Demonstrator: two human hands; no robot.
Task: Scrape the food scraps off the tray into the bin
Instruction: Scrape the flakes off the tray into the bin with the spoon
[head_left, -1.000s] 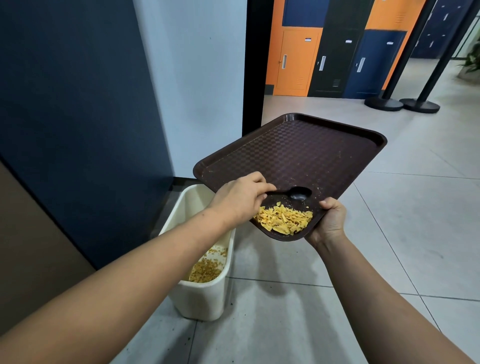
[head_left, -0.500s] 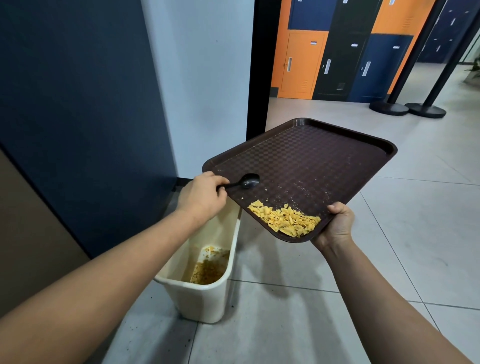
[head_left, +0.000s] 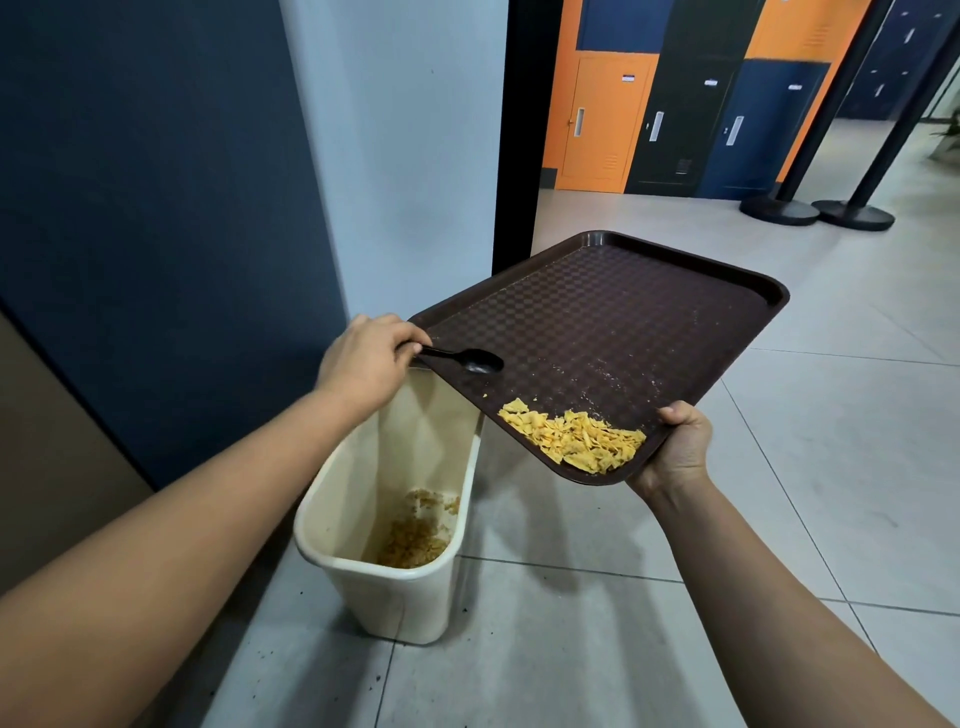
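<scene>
A dark brown tray (head_left: 613, 322) is held tilted, its near left corner over a cream bin (head_left: 363, 525) on the floor. My right hand (head_left: 680, 441) grips the tray's near corner from below. A pile of yellow food scraps (head_left: 576, 439) lies along the tray's low near edge, to the right of the bin's opening. My left hand (head_left: 363, 358) grips the handle of a black spoon (head_left: 467, 358), whose bowl rests on the tray's left part, apart from the scraps. Yellow-brown scraps lie at the bin's bottom.
The bin stands against a dark blue wall (head_left: 156, 208) and a pale wall (head_left: 405, 156). Tiled floor (head_left: 623, 623) spreads to the right. Orange, black and blue lockers (head_left: 675, 114) stand at the back, with two black post bases (head_left: 815, 208) near them.
My left hand has drawn the spoon left, away from the scrap pile to the tray's left edge. The pile has spread along the low edge. The tray has shifted slightly right.
</scene>
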